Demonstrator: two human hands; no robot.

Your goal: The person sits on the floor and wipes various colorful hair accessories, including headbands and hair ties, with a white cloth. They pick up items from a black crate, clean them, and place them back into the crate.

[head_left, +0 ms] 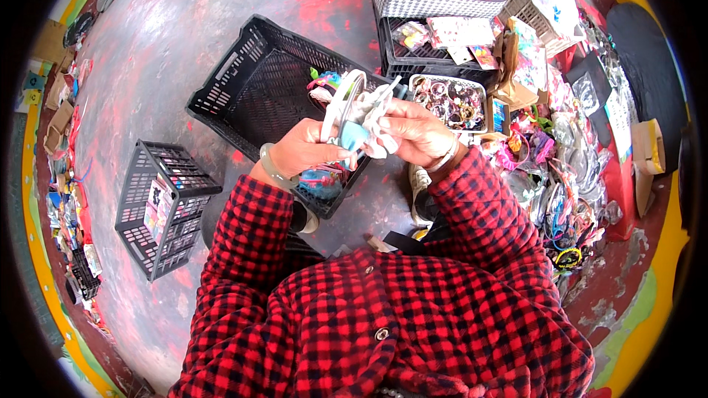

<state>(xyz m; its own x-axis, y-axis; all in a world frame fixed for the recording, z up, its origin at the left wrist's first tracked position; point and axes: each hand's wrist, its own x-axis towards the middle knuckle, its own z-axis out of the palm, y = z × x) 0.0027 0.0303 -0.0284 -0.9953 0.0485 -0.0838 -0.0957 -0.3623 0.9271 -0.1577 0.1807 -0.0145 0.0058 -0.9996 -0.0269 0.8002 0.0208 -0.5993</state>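
Note:
Both of my hands are raised in front of me, above the near side of a black plastic crate [247, 85]. My left hand [306, 151] is closed around a few white headbands [339, 107], their curved bands rising above the fingers. A light blue piece [354, 135] shows between the hands. My right hand [419, 133] pinches the white, bow-like part [372, 112] of this bunch; the fingertips partly hide it. Below, several colourful hair accessories [322, 183] lie at the right side of the crate, partly covered by my left hand.
A smaller black crate [166, 206] stands at left. Stacked crates [442, 4] rise at the far right, with a white basket of hair ties [450, 103] before them. Piled headbands and packaged accessories [564, 184] line the right side. My shoes [420, 195] are just below my hands.

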